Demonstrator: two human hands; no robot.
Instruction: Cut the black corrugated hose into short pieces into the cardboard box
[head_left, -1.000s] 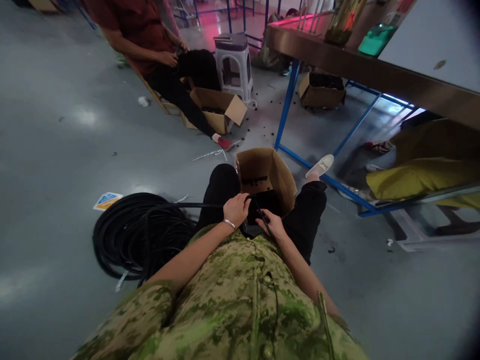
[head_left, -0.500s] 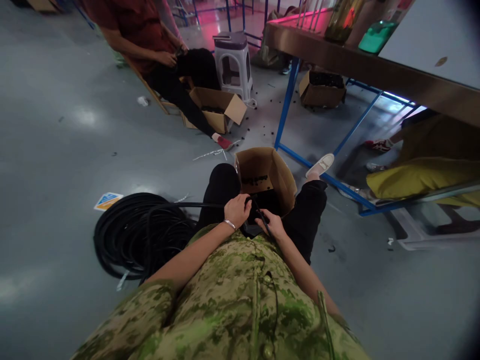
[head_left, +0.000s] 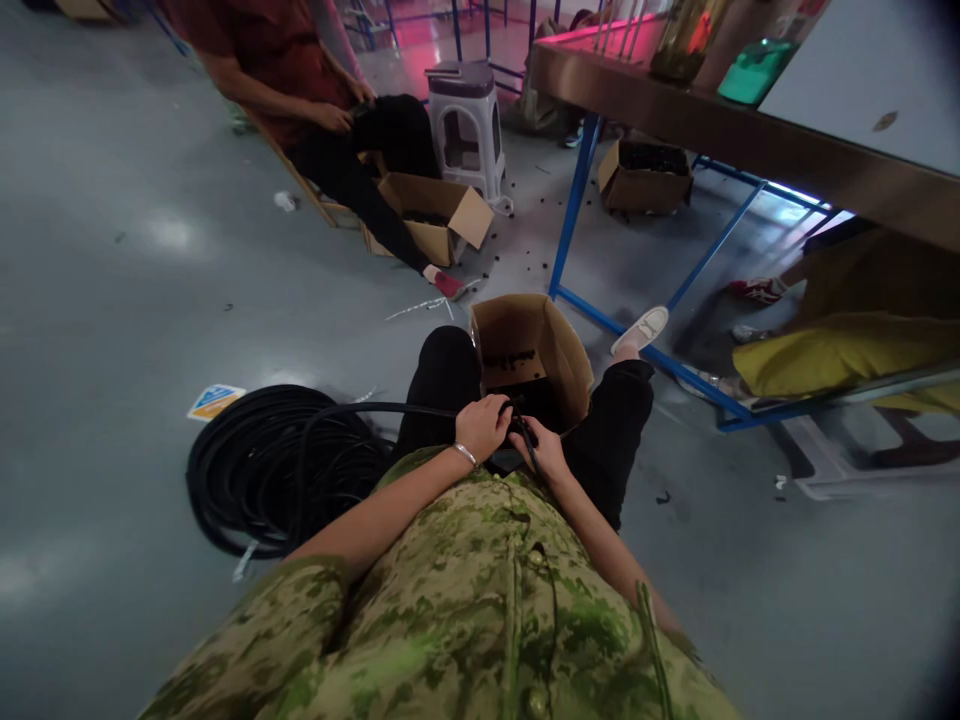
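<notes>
I sit with an open cardboard box [head_left: 559, 345] between my knees. My left hand [head_left: 482, 426] is closed around a black hose [head_left: 375, 408] that runs left to a large black coil [head_left: 262, 465] on the floor. My right hand [head_left: 544, 450] is closed on a thin dark tool [head_left: 527, 437] right next to the hose end, just above my lap. Both hands nearly touch. Small black pieces lie inside the box.
A seated person in a red shirt [head_left: 277, 50] works over another open box [head_left: 435, 215]. A white stool [head_left: 469, 125] stands behind. A blue-framed table [head_left: 720, 130] spans the right, a third box [head_left: 643, 178] under it, yellow cloth [head_left: 847, 355] at right.
My left hand slid slightly right and down along the hose, closer to my right hand. The rest of the scene is unchanged.
</notes>
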